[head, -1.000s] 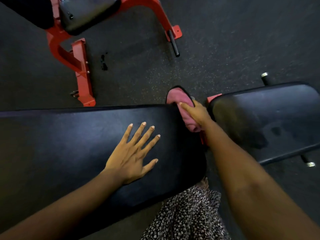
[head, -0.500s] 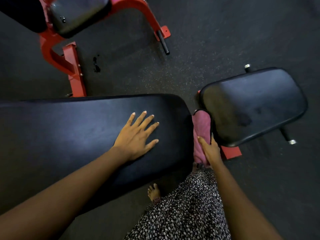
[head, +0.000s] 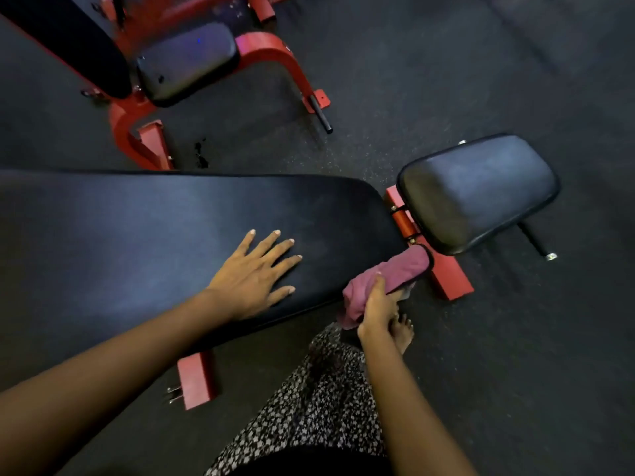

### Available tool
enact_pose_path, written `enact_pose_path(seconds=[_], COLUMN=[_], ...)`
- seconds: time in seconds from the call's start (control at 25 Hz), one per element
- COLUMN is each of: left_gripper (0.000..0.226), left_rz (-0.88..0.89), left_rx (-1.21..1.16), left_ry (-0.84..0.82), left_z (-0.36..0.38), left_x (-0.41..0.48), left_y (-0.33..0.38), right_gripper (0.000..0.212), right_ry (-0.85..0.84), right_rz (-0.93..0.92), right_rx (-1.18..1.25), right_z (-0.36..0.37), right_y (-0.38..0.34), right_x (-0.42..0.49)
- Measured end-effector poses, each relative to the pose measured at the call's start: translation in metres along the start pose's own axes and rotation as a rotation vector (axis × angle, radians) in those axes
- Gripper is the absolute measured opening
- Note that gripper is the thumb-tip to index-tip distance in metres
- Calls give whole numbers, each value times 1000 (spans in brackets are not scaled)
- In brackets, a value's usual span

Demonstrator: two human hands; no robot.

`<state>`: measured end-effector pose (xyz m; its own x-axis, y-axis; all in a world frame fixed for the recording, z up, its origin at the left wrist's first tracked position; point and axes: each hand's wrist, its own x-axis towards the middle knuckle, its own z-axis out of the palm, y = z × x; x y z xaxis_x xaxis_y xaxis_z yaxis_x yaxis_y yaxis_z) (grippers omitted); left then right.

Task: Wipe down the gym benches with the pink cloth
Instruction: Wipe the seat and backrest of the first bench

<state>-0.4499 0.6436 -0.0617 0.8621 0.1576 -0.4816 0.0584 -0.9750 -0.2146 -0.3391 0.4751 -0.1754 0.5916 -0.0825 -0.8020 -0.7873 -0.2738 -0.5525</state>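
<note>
A long black padded bench back runs across the middle of the view, with its smaller black seat pad to the right. My left hand lies flat on the long pad with fingers spread. My right hand grips the bunched pink cloth against the near right corner and side edge of the long pad, close to the gap between the two pads.
The red steel frame shows between and under the pads, with a red foot near my patterned skirt. A second red bench with black pads stands at the far left. Dark rubber floor surrounds everything; my bare foot is below the cloth.
My right hand has dragged the pink cloth from the far end of the gap between the pads toward me, round to the near corner. The left hand stayed flat on the pad.
</note>
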Motion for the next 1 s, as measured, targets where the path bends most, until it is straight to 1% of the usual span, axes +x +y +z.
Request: enact_pose_path(seconds=[0.04, 0.12, 0.16, 0.24, 0.36, 0.44, 0.52, 0.6, 0.64, 0.68, 0.76, 0.8, 0.84, 0.88, 0.92, 0.96, 1.0], left_gripper=[64, 78, 84, 88, 83, 70, 64, 60, 58, 55, 51, 46, 40, 33, 27, 26, 28], left_rz=[-22, -76, -106, -151, -156, -163, -161, -162, -178, -226, -352, -444, -582, -765, -994, -1244, -1436], left_rx=[-26, -55, -59, -15, 22, 34, 23, -38, -137, -276, -574, -697, -831, -996, -1170, -1357, -1591], left_ry=[8, -7, -24, -29, 9, -13, -38, 14, 109, 246, 577, 735, 874, 1013, 1154, 1298, 1422], left_z=[-1, -1, -2, -2, -1, 0, -3, -6, -5, -6, -4, -1, 2, 3, 5, 3, 1], left_x=[-13, -37, -50, -67, -69, -66, -67, -70, -76, -87, -118, -137, -155, -170, -177, -180, -180], left_y=[-5, -10, -11, -9, -6, -7, -6, -5, -2, 3, 25, 42, 62, 84, 101, 112, 114], right_gripper=[69, 81, 84, 86, 88, 89, 88, 87, 86, 84, 78, 76, 72, 65, 62, 61, 62], right_ry=[-24, -81, -110, -171, -251, -313, -400, -488, -555, -631, -792, -872, -938, -980, -998, -1018, -1042], right_rz=[-18, -40, -54, -70, -113, -155, -218, -318, -395, -488, -684, -773, -860, -975, -1118, -1280, -1458], right_rx=[-1, -26, -44, -53, -86, -130, -180, -243, -286, -330, -401, -471, -563, -659, -746, -815, -875], right_z=[3, 6, 7, 11, 18, 21, 19, 10, 3, -5, -19, -24, -27, -29, -29, -28, -25], right_y=[3, 11, 15, 20, 29, 37, 45, 49, 50, 48, 37, 27, 13, -2, -18, -34, -50], right_x=[-11, -31, -42, -67, -101, -120, -141, -154, -159, -163, -165, -163, -164, -163, -163, -164, -167])
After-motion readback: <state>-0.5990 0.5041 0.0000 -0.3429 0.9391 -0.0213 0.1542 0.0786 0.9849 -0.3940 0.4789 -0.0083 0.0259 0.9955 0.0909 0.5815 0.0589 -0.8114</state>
